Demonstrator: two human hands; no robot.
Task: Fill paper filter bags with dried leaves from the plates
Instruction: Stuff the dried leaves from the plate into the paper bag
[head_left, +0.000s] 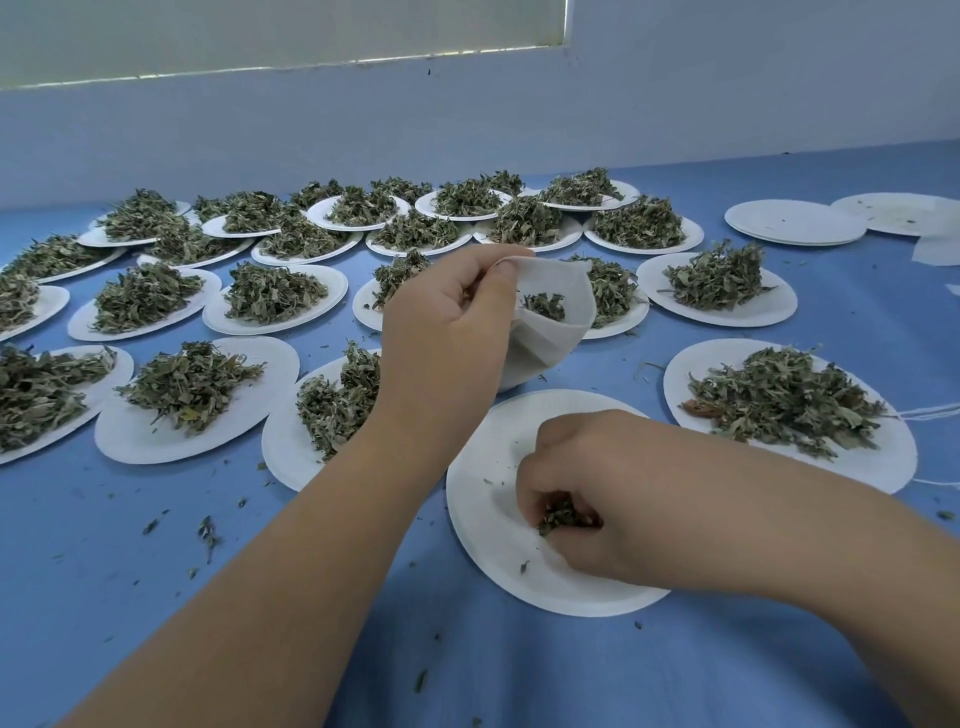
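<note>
The left hand (447, 322) is raised above the table (156, 597), thumb and curled fingers pinching the rim of one paper filter bag (550, 332) so that its mouth gapes; a small clump of leaf lies inside. Below and just right of it, the right hand (587, 499) rests on a nearly bare plate (483, 519), its fingertips bunched round a pinch of dried leaves (558, 517). More than twenty heaped plates (680, 374) spread around and beyond the hands; they overlap too much in the far rows for an exact count. A short stack of empty plates (795, 221) sits far right. The far rows crowd up to the wall (675, 104); the near table is open blue surface, strewn with leaf crumbs (208, 535).
</note>
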